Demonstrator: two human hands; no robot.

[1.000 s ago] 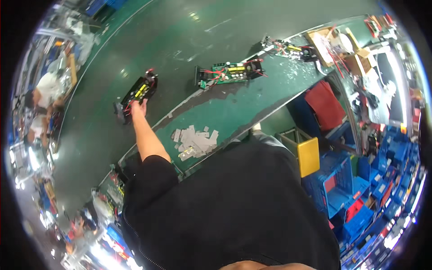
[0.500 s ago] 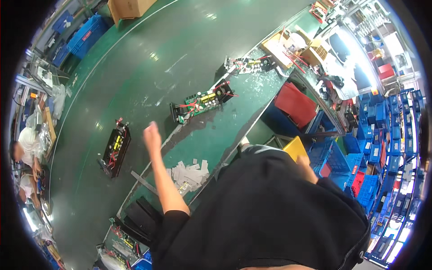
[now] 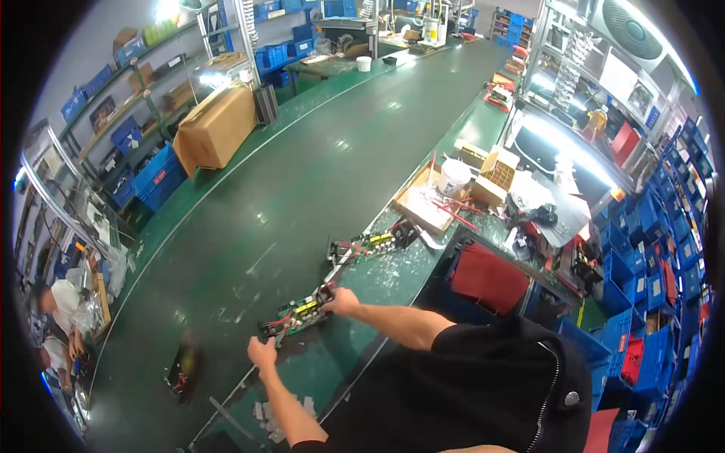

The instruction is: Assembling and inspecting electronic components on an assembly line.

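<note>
A long green circuit board (image 3: 298,314) with yellow parts, red wires and black end pieces lies across the border between the dark green belt and the lighter green bench strip. My left hand (image 3: 262,352) is closed on its near left end, at the black end piece. At the far right end, the fingers of my right hand (image 3: 343,302) close round the other black end piece. A second, similar board (image 3: 377,243) rests farther off on the strip. On the belt to the left sits a third, blurred unit (image 3: 178,375) in a dark housing.
Pale flat pieces (image 3: 283,419) are heaped near my left forearm. A shallow cardboard tray (image 3: 423,202), a white bucket (image 3: 454,177) and a divided box (image 3: 498,170) stand ahead right. Blue bins (image 3: 615,340) line the right. A large carton (image 3: 219,128) is across the belt.
My view has tilted up toward the far end of the belt. My left hand has reached the board's near end, and my right hand has come from my right side onto its far end.
</note>
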